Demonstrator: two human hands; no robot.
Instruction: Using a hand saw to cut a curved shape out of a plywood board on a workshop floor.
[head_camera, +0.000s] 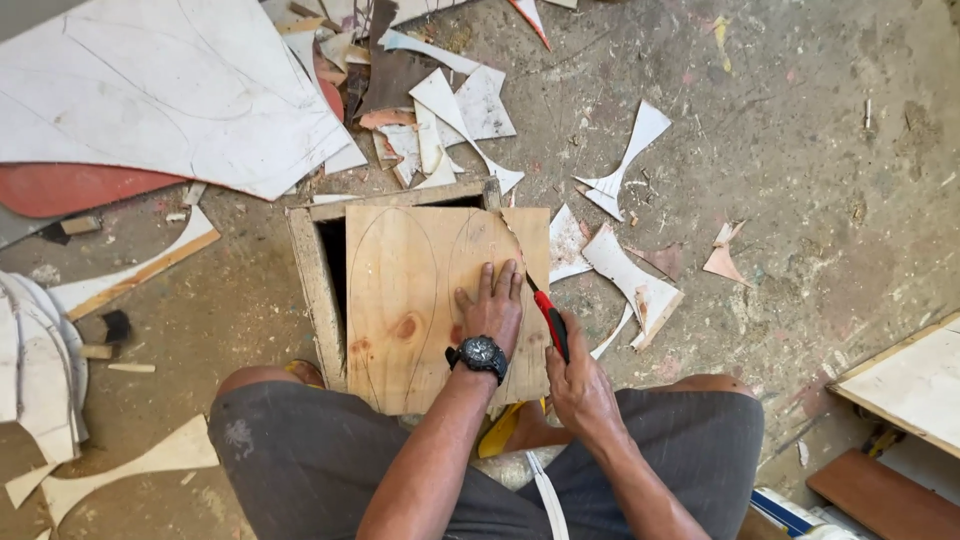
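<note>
Our left hand (490, 308) presses flat, fingers spread, on the plywood sheet (420, 310); our right hand (578, 390) grips the red utility knife (550, 322) at its right edge.

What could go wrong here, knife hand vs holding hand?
1. The left hand lies flat on the plywood sheet, fingers right beside the cut line; the red knife in the right hand could slip into them.
2. The sheet rests on a wooden box and could shift.
3. Both knees flank the cut.

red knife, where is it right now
In the head view, the red knife is in the right hand, cutting along the plywood sheet's right edge, beside the left hand.
</note>
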